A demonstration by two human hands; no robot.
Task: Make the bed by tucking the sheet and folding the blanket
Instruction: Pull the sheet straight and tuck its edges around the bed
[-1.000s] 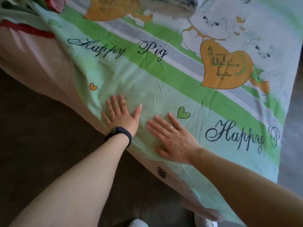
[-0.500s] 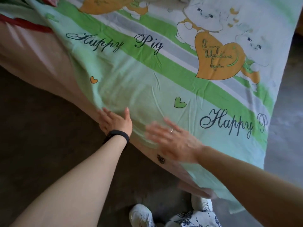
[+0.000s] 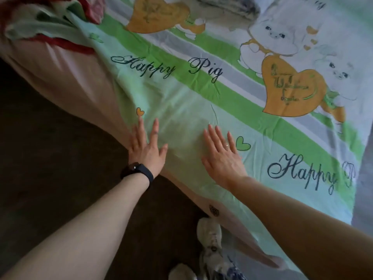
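A pale green sheet [image 3: 181, 106] printed with green stripes, orange hearts, white pigs and "Happy Pig" lettering covers the bed. My left hand [image 3: 148, 147], with a black band on its wrist, lies flat on the sheet at the bed's near edge, fingers straight. My right hand [image 3: 222, 153] lies flat beside it, fingers straight, next to a small green heart. Both palms press on the fabric. A grey fuzzy blanket [image 3: 226, 9] lies at the top of the view, partly cut off.
The pink mattress side [image 3: 66, 77] drops to a dark brown floor [image 3: 40, 168] on the left. Crumpled red and green bedding [image 3: 60, 19] sits at the top left corner. My white shoe [image 3: 210, 233] stands by the bed's edge below my hands.
Both hands slid back up from the bed's edge onto the sheet, with fingers stretched out flat. The view shifted slightly.
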